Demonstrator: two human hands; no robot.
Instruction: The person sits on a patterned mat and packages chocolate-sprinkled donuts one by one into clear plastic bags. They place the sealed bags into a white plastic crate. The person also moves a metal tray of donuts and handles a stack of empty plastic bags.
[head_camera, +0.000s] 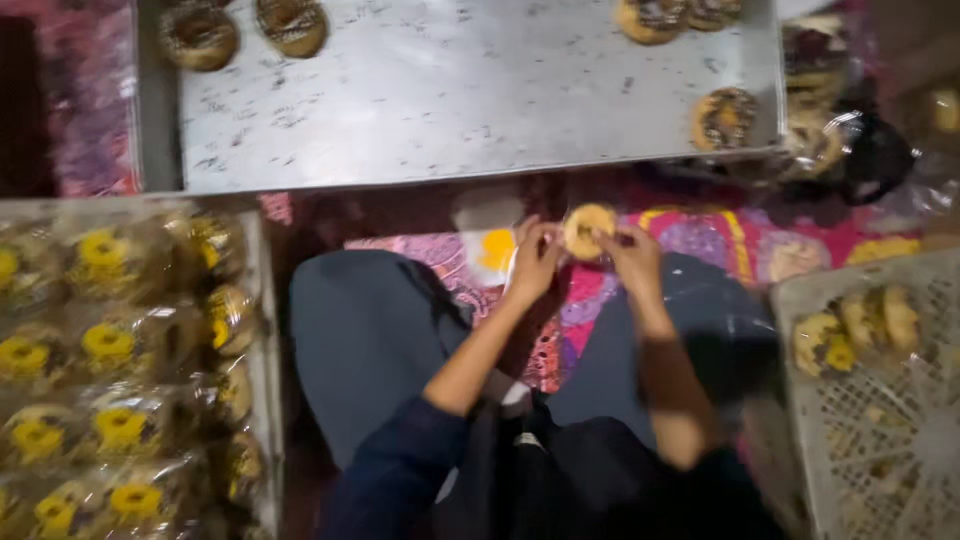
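Note:
I sit cross-legged on a patterned mat. My left hand (535, 262) and my right hand (628, 252) both hold one round golden doughnut (588, 231) between their fingertips, above my lap. A clear bag with a yellow label (492, 248) lies just left of my left hand. The frame is blurred, so I cannot tell whether the doughnut is inside a wrapper.
A large metal tray (450, 100) lies ahead, with chocolate-topped doughnuts (200, 35) at its far corners and one (724, 118) near its right edge. Left, a tray (262, 370) holds several bagged doughnuts. Right, a white plastic crate (880, 430) holds a few more.

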